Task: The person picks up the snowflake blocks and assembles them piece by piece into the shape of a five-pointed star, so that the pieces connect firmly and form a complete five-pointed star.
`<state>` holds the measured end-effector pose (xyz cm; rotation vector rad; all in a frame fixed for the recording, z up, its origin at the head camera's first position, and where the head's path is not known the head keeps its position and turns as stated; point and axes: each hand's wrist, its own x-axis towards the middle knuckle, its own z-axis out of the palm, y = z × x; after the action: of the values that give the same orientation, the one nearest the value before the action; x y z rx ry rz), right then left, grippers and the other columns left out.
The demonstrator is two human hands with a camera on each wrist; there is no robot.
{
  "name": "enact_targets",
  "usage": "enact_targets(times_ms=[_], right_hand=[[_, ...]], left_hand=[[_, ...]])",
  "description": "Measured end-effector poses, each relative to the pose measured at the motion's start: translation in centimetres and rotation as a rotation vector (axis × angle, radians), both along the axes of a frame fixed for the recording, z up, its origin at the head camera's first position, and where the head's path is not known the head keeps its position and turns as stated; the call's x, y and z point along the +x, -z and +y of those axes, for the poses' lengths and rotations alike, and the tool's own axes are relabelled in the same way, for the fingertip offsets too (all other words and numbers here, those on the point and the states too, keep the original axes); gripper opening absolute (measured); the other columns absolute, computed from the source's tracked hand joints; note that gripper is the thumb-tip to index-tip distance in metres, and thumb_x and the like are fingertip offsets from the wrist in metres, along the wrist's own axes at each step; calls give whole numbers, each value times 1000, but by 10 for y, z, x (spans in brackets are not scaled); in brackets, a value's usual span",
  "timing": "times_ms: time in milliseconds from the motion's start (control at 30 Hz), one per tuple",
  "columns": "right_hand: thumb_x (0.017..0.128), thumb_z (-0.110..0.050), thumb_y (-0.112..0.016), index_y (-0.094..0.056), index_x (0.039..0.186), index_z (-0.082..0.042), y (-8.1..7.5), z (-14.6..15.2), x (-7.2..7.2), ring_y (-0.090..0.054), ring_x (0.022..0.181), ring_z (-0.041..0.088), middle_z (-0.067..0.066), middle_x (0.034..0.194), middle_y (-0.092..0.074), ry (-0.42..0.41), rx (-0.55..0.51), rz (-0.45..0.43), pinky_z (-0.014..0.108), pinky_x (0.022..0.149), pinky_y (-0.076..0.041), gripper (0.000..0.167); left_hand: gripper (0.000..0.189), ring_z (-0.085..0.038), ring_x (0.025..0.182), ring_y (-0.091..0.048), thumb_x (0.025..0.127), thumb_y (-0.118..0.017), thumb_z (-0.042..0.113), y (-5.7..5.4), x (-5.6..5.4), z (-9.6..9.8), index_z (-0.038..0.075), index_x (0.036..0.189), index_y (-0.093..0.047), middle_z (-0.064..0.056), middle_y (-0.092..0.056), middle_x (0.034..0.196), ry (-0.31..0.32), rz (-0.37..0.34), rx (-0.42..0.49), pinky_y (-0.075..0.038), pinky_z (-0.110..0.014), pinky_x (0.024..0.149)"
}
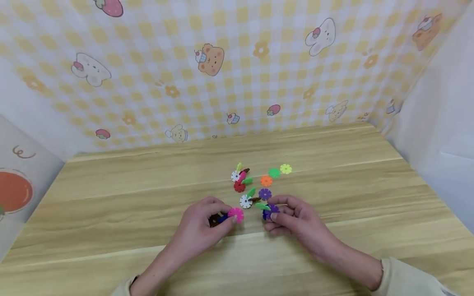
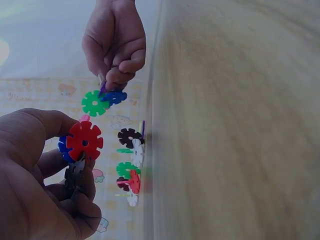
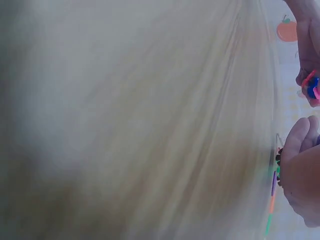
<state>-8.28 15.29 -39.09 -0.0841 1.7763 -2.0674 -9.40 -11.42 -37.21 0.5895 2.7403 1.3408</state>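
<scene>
My left hand (image 1: 205, 222) pinches a cluster of joined notched plastic discs. Its pink disc (image 1: 236, 215) faces up in the head view, and its red disc (image 2: 85, 142) shows in the left wrist view beside blue and dark ones. Across a small gap, my right hand (image 1: 301, 220) grips a second cluster between thumb and fingers, made of a purple disc (image 1: 273, 210), a blue disc (image 2: 116, 97) and a green disc (image 2: 95, 103). Just beyond the hands lies a joined piece with a white disc (image 1: 245, 201), a green one and a brown one.
Farther back sits another joined cluster with a red disc (image 1: 239, 186) and a white disc (image 1: 235, 176). Loose purple (image 1: 265, 194), orange (image 1: 266, 181), green (image 1: 274, 173) and yellow discs (image 1: 286, 169) trail away to the right on the wooden table (image 1: 111, 197). A patterned cloth (image 1: 237, 82) hangs behind.
</scene>
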Motion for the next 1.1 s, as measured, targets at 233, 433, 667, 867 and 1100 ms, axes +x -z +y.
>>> enact_targets(times_ms=[233, 433, 667, 867, 1100], right_hand=[[94, -7, -69, -61, 110, 8, -3, 0, 1, -67, 109, 28, 19, 121, -59, 78, 155, 130, 35, 91, -59, 23], [92, -8, -71, -66, 104, 6, -7, -1, -1, -61, 111, 26, 19, 126, -58, 138, 228, 189, 32, 91, -58, 19], [94, 4, -58, -39, 142, 2, -5, -10, -4, -72, 104, 29, 24, 120, -56, 131, 36, 118, 39, 92, -59, 52], [92, 4, -61, -51, 131, 8, -5, -17, -6, -70, 103, 30, 21, 117, -54, 72, -86, 56, 43, 96, -57, 40], [94, -2, -69, -48, 126, -2, -1, -17, -6, -72, 90, 22, 9, 105, -66, -13, -196, 13, 41, 91, -59, 38]], left_hand=[[9, -7, 86, -63, 88, -80, 24, 2, 0, 1, 25, 98, -81, 11, -70, 94, 9, 20, -6, -52, -24, 70], [9, -7, 85, -62, 88, -81, 24, 3, 0, 2, 25, 97, -81, 12, -69, 93, 7, 15, -12, -51, -24, 70], [10, -8, 86, -62, 88, -80, 23, 3, -1, 3, 25, 98, -81, 11, -69, 94, 14, 18, -31, -52, -24, 70], [14, -7, 83, -61, 87, -80, 20, 0, -3, 3, 23, 100, -81, 8, -70, 96, 39, 40, -54, -49, -23, 67], [15, -8, 85, -62, 85, -81, 18, 3, -4, 1, 21, 100, -80, 7, -70, 98, 65, 37, -55, -52, -23, 70]])
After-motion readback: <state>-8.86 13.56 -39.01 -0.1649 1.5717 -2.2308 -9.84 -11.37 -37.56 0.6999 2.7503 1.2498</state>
